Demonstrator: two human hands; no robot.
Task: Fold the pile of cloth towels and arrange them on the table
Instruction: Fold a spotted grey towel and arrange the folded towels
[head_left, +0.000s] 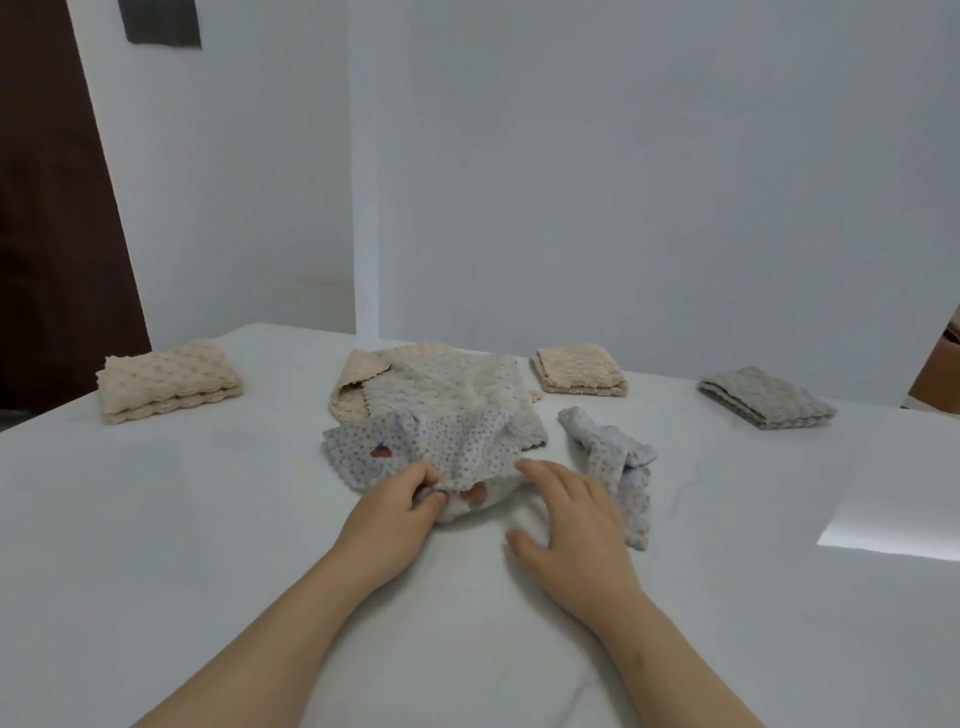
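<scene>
1. The pale-blue dotted towel (457, 441) lies rumpled on the pile (441, 389) at the middle of the table (208, 519).
2. The left hand (395, 512) reaches from the near edge, fingers curled, pinching the towel's near hem.
3. The right hand (566, 519) lies palm down, fingers spread, fingertips touching the hem and gripping nothing.
4. A crumpled towel (613, 457) lies just right of the pile.
5. Along the far edge lie three folded towels: beige towel (169, 382), second beige towel (579, 376), grey towel (766, 397).

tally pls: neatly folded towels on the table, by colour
Beige folded textured cloth towels: 2
Grey folded textured cloth towel: 1
Total: 3 folded
Not counted: the loose heap of unfolded towels mid-table, which overlap too much to count.
</scene>
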